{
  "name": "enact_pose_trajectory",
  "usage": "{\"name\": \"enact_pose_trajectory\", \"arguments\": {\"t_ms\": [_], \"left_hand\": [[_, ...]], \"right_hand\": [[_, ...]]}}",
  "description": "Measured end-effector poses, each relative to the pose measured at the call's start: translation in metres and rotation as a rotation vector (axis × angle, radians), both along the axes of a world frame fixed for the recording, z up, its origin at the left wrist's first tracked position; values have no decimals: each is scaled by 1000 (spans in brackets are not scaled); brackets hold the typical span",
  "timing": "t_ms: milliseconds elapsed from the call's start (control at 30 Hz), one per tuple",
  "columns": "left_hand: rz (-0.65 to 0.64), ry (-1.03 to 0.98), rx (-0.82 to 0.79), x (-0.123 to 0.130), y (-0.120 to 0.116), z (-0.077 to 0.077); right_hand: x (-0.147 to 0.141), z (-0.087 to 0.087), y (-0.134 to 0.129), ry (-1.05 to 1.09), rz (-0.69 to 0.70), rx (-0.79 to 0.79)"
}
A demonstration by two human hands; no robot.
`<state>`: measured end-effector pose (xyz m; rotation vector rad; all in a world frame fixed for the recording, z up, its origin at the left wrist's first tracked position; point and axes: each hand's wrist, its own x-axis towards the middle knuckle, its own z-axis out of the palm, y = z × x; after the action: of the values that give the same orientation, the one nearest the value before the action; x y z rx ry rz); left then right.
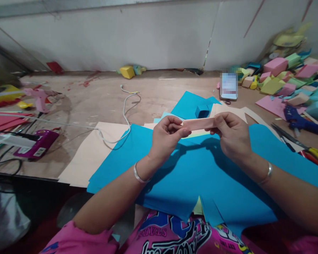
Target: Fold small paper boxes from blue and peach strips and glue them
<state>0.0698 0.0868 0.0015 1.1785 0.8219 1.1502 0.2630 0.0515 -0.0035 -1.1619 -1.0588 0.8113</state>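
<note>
A narrow folded strip of peach paper (200, 124) is stretched level between my two hands, above the table. My left hand (169, 135) pinches its left end between thumb and fingers. At the other end, the thumb and fingers of my right hand (231, 134) are closed on the paper. Beneath both hands lie large blue paper sheets (185, 173), overhanging the front edge of the table. Just behind the strip sits a small folded blue paper piece (202, 112) on more blue paper.
Folded paper boxes (275, 67) pile up at the right, near a blue glue gun (304, 120) and scissors (288, 135). A phone (228, 86) stands behind my right hand. Leftward are a pink glue gun (38, 98), a purple power strip (37, 144) and a white cable (125, 109) crossing peach sheets (95, 148).
</note>
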Motion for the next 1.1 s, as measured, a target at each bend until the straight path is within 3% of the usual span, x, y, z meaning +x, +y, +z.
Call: {"name": "enact_pose_trajectory", "arguments": {"t_ms": [100,233,467,600,867,967,1100], "left_hand": [[-161,6,-98,-4,3,1],[-294,112,-55,-4,1,5],[-177,135,-59,-1,-3,3],[-177,193,-81,-4,-2,10],[-218,734,79,-23,16,26],[-273,810,86,-28,8,37],[-307,872,115,-36,-13,53]], "right_hand": [[-2,6,-6,-130,-10,66],[-5,9,-12,-261,-52,120],[-4,6,-12,-394,-58,115],[2,9,-6,-367,-5,100],[12,15,6,-688,414,-225],[7,17,3,-744,599,-252],[0,19,-5,-693,676,-218]]}}
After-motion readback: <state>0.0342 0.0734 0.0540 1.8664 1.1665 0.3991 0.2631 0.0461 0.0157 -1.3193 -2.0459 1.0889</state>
